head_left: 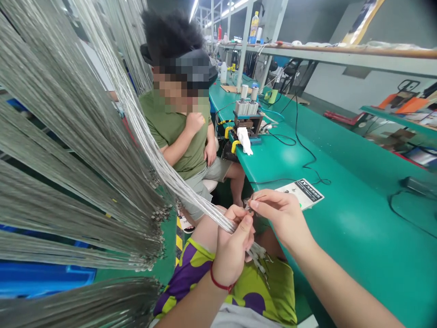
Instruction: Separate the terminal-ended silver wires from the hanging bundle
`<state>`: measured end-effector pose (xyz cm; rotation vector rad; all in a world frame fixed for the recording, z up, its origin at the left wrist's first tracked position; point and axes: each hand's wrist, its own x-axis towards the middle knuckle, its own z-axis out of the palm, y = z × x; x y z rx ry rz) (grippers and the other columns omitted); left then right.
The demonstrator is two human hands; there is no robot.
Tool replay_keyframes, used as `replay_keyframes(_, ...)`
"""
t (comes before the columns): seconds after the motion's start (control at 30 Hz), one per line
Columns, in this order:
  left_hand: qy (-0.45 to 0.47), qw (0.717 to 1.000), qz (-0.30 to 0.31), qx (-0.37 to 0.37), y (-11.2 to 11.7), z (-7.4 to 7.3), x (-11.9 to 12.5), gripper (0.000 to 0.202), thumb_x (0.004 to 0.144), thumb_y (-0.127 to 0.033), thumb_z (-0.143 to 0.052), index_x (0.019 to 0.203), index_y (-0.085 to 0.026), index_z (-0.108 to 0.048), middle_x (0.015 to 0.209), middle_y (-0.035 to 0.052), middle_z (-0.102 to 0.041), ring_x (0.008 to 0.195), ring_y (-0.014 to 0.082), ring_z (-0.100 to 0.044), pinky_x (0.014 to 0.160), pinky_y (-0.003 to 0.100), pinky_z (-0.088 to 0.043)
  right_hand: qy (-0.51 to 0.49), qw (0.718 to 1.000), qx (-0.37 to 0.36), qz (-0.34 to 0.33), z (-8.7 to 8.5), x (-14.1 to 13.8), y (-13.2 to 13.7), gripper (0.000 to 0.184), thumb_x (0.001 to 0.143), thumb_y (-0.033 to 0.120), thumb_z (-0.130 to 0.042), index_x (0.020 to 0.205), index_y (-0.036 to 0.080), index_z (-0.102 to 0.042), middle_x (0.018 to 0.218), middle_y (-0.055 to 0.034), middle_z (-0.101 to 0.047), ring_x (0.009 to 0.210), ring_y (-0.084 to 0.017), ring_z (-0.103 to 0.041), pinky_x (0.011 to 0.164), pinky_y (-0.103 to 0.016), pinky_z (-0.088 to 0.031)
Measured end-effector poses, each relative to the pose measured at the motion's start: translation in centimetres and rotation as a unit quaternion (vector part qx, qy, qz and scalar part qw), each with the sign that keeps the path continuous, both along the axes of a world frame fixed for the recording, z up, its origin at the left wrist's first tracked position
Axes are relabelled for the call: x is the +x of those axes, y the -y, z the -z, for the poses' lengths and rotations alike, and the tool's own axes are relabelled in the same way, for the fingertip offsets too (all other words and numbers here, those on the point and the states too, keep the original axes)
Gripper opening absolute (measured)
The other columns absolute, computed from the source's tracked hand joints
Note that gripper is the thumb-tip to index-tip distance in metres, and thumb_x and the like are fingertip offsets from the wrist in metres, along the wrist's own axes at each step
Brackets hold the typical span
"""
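Taking the left hand (235,241) as the middle of the dial, its fingers are curled around a bundle of silvery cables (194,196) that comes down from 11 o'clock. The bundle's loose ends (262,262) stick out below the hand toward 4 o'clock, over the patterned shorts (273,287). A red band (221,283) circles the left wrist.

The right hand (285,216), at 2 o'clock, has thumb and forefinger pressed together on a thin strand right by the left fingertips; the strand is too small to make out clearly, but it seems to be one of the cable ends.

Beyond the right hand, also at 2 o'clock, a printed card (309,193) lies on the green desk (358,255). At 12 o'clock a small press (248,120) stands near the desk's edge, a white cloth (243,140) hanging on its front. A co-worker in a green shirt (184,166) sits at 11 o'clock, and many more cables (85,150) hang in thick rows at 10 o'clock.
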<state>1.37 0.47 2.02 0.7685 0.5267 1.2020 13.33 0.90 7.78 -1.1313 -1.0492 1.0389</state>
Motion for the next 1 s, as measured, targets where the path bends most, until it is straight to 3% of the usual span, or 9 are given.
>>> replay_keyframes(0.17, -0.01, 1.0, 0.019, -0.011, 0.5, 1.2, 0.2, 0.028, 0.094, -0.04, -0.075, 0.09, -0.02, -0.057, 0.061, -0.0079, -0.05, 0.04, 0.0018, -0.026, 0.041, 0.017, -0.02, 0.009, 0.997, 0.033, 0.065, -0.1, 2.2, -1.3, 0.009, 0.078, 0.032, -0.086, 0.076, 0.025, -0.082, 0.081, -0.0031, -0.077, 0.078, -0.021, -0.066, 0.074, -0.035, -0.053)
replay_keyframes(0.23, -0.012, 0.999, 0.029, -0.022, 1.0, 1.8, 0.4, 0.033, 0.091, -0.045, -0.077, 0.089, -0.019, -0.057, 0.062, -0.0066, -0.053, 0.04, 0.002, -0.029, 0.04, 0.017, -0.02, -0.007, 0.983, 0.102, 0.152, -0.7, 3.9, -2.2, 0.01, 0.079, 0.031, -0.084, 0.075, 0.022, -0.081, 0.077, -0.0022, -0.073, 0.074, -0.018, -0.064, 0.076, -0.034, -0.052)
replay_keyframes(0.3, -0.007, 0.999, 0.026, -0.039, 1.2, 1.9, 0.6, 0.038, 0.088, -0.049, -0.079, 0.086, -0.019, -0.056, 0.062, -0.006, -0.054, 0.039, 0.0016, -0.028, 0.039, 0.017, -0.021, -0.044, 0.946, 0.19, 0.259, -1.0, 5.2, -2.8, 0.009, 0.077, 0.029, -0.084, 0.077, 0.021, -0.079, 0.075, -0.0003, -0.07, 0.069, -0.016, -0.061, 0.074, -0.032, -0.052)
replay_keyframes(0.33, -0.001, 0.999, 0.015, -0.047, 1.2, 1.7, 0.6, 0.038, 0.088, -0.049, -0.08, 0.086, -0.019, -0.055, 0.063, -0.0062, -0.055, 0.038, 0.0011, -0.027, 0.039, 0.016, -0.022, -0.041, 0.941, 0.201, 0.269, -0.9, 5.3, -2.8, 0.01, 0.077, 0.03, -0.085, 0.078, 0.021, -0.079, 0.077, -0.0007, -0.071, 0.072, -0.016, -0.063, 0.076, -0.033, -0.053)
replay_keyframes(0.43, 0.027, 0.998, -0.037, -0.047, 0.6, 0.4, 0.5, 0.035, 0.089, -0.043, -0.08, 0.087, -0.02, -0.054, 0.063, -0.0074, -0.057, 0.037, -0.0004, -0.024, 0.041, 0.016, -0.025, 0.007, 0.989, 0.075, 0.124, 0.1, 3.8, -1.8, 0.016, 0.083, 0.037, -0.082, 0.085, 0.021, -0.082, 0.083, -0.0047, -0.077, 0.076, -0.018, -0.067, 0.075, -0.032, -0.055)
replay_keyframes(0.53, 0.041, 0.997, -0.061, -0.033, -0.2, -0.6, 0.3, 0.032, 0.089, -0.04, -0.08, 0.087, -0.019, -0.056, 0.066, -0.0073, -0.058, 0.038, -0.0011, -0.024, 0.04, 0.015, -0.024, 0.022, 0.999, 0.009, 0.023, 0.9, 0.7, -0.4, 0.019, 0.081, 0.039, -0.084, 0.091, 0.022, -0.082, 0.087, -0.005, -0.079, 0.076, -0.018, -0.069, 0.072, -0.031, -0.056)
replay_keyframes(0.67, 0.026, 0.997, -0.062, -0.03, -0.3, -0.6, 0.2, 0.03, 0.09, -0.037, -0.079, 0.088, -0.019, -0.056, 0.068, -0.0068, -0.059, 0.038, -0.0012, -0.026, 0.04, 0.016, -0.024, 0.017, 0.999, -0.007, 0.037, 0.4, -1.1, 0.1, 0.016, 0.079, 0.036, -0.086, 0.086, 0.022, -0.081, 0.081, -0.0032, -0.078, 0.075, -0.018, -0.07, 0.07, -0.029, -0.056)
replay_keyframes(0.83, 0.029, 0.998, -0.044, -0.034, 0.2, -0.2, 0.4, 0.033, 0.09, -0.038, -0.08, 0.087, -0.02, -0.052, 0.067, -0.0073, -0.058, 0.038, -0.0007, -0.027, 0.04, 0.016, -0.023, 0.013, 1.0, -0.015, 0.008, 0.1, -0.6, 0.0, 0.017, 0.081, 0.038, -0.083, 0.08, 0.022, -0.078, 0.069, 0.0001, -0.072, 0.063, -0.015, -0.062, 0.061, -0.028, -0.051)
replay_keyframes(1.0, 0.044, 0.998, -0.032, -0.037, 0.1, -0.6, 0.3, 0.032, 0.09, -0.038, -0.079, 0.087, -0.02, -0.053, 0.065, -0.0077, -0.056, 0.038, -0.0006, -0.024, 0.041, 0.015, -0.023, 0.008, 1.0, -0.008, -0.002, 0.3, -0.7, 0.1, 0.016, 0.083, 0.037, -0.081, 0.08, 0.022, -0.077, 0.073, -0.0003, -0.073, 0.066, -0.015, -0.062, 0.064, -0.027, -0.051)
